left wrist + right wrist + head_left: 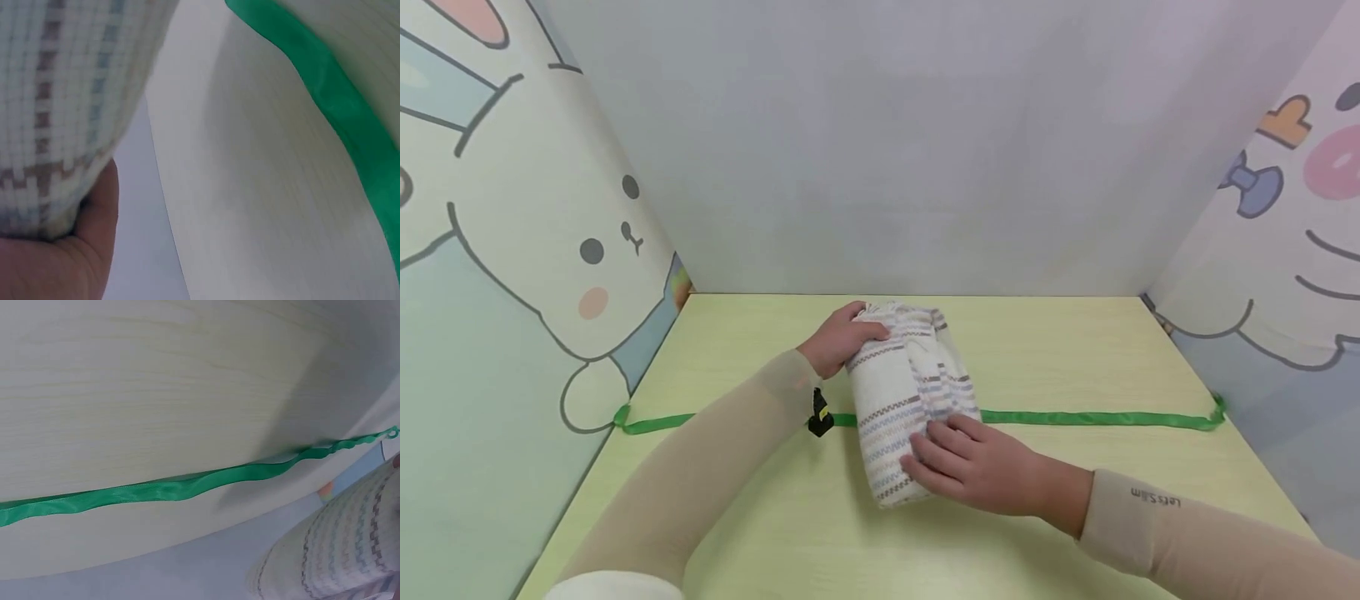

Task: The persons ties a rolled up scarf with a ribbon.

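Striped cloth (887, 400): folded into a bundle, lying around the middle of the head view, its top leaning toward 11 o'clock and crossing in front of a green ribbon (1097, 419). Left hand (842, 337) grasping the cloth at its 11 o'clock corner, thumb pressing on the near face. Right hand (981, 467) resting its bent fingers on the cloth at 5 o'clock; thumb hiding from view, so cannot tell whether this grip is closing round it. Pale wood-grained surface (1052, 350) spreading beneath; ribbon running across it from 9 to 3 o'clock. Small black tag (820, 414) hanging beside the left cuff. Beige sleeves (730, 450) covering both forearms. Pale back wall (880, 167) standing at 12 o'clock, cartoon-printed side panels (542, 200) flanking at 10 and 2.
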{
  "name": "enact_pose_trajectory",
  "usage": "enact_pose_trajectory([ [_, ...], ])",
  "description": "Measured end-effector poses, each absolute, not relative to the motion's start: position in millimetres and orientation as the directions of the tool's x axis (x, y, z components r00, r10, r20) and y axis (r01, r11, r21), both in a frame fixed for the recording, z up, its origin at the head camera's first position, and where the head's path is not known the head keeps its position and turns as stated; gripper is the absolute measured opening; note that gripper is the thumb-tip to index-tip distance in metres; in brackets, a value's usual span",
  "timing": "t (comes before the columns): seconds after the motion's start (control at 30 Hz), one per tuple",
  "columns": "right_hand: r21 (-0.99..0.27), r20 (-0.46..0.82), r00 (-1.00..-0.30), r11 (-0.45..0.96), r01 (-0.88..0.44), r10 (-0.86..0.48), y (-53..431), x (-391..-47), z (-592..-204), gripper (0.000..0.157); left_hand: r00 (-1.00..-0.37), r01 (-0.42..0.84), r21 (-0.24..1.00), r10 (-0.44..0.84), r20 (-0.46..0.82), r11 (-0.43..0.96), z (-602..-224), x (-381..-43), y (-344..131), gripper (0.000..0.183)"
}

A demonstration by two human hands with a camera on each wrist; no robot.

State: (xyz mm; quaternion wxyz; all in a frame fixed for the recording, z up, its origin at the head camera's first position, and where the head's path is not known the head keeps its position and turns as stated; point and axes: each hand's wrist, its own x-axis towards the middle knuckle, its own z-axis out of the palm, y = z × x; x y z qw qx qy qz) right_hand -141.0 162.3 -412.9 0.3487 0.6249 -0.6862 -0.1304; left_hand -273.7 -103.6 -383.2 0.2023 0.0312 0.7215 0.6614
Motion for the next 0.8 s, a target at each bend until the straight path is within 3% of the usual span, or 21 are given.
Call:
enact_pose_trajectory([
  [0.23,0.611,0.351,0.042,0.195,-0.767,-0.935,160.9,-137.2,-414.1,0.031,-0.916,-0.173,0.960,0.322,-0.238,0.219,-384.1,-277.3,-91.7,0.078],
  [0.8,0.514,0.344,-0.074,0.254,-0.819,-0.936,155.0,-133.4,-434.6,0.038,-0.895,-0.185,0.927,0.333,-0.296,0.326,-399.6,-288.3,-75.6,0.085],
])
